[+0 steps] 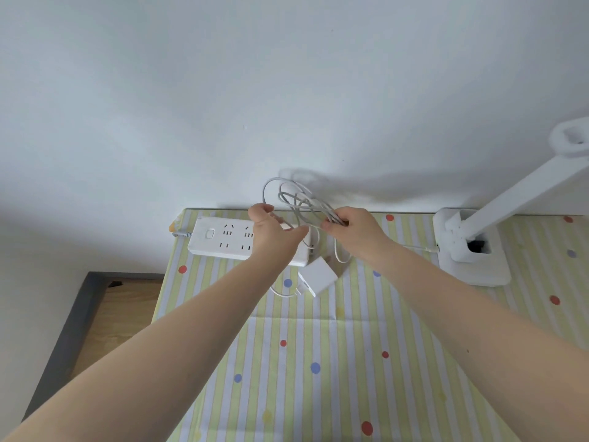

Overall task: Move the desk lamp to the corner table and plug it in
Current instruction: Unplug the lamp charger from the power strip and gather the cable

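The white desk lamp (471, 250) stands at the back right of the table, its arm slanting up to the right. Its white cord (299, 199) is bunched in loops above the table, held between both hands. My left hand (271, 228) pinches one loop at the left. My right hand (350, 228) grips the bundle at the right. The white plug adapter (318, 277) lies on the cloth below the hands, its prongs toward the left. A white power strip (223, 239) lies along the back edge, partly hidden by my left hand.
The table wears a striped, dotted tablecloth (318, 362). A white wall (255, 90) rises right behind the table. To the left the table edge drops to a wooden floor (127, 307) with a dark skirting. The power strip's own cable runs off the back left corner.
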